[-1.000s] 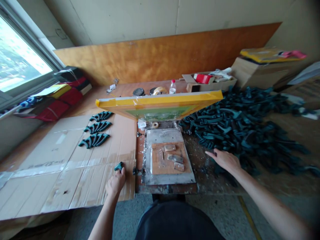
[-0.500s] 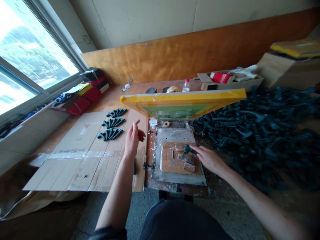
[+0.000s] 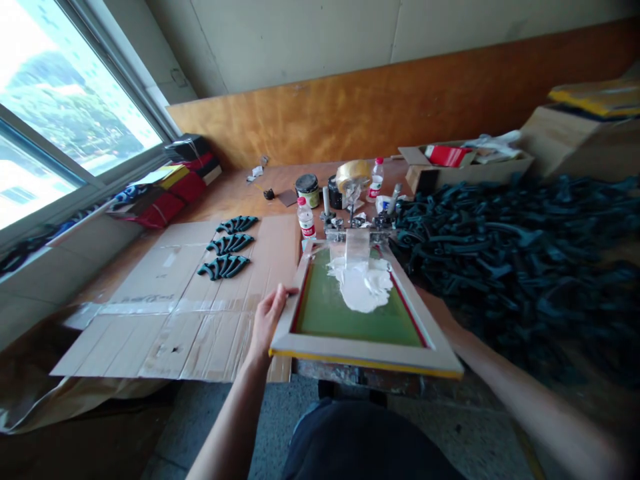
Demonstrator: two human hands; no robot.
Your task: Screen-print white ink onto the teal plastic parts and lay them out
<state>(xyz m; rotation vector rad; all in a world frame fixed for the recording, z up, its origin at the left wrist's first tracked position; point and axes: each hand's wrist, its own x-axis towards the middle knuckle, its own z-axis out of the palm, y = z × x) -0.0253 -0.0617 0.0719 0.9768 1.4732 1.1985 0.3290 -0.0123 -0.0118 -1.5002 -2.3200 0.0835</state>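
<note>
A screen-printing frame (image 3: 367, 352) with green mesh lies low over the bench, its near edge toward me. White ink (image 3: 365, 293) is smeared on the mesh below a clear squeegee-like blade (image 3: 357, 248). My left hand (image 3: 270, 313) is closed on the frame's left side, fingertips at the rim. My right hand (image 3: 444, 319) is at the frame's right side, mostly tucked under it; its fingers are hidden, so what it holds does not show. The wooden jig and the dark part seen earlier are covered by the frame.
Three fanned rows of dark curved parts (image 3: 224, 267) lie on flattened cardboard (image 3: 150, 300). A large heap of similar parts (image 3: 480, 247) fills the right. Behind stand water bottles (image 3: 306, 219), an ink jar (image 3: 307, 190), a tape roll (image 3: 353, 175) and a cardboard box (image 3: 505, 167).
The frame has swung down from its raised position over the jig. My left hand has moved from open air onto its left side; my right hand has gone from the jig to the frame's right side.
</note>
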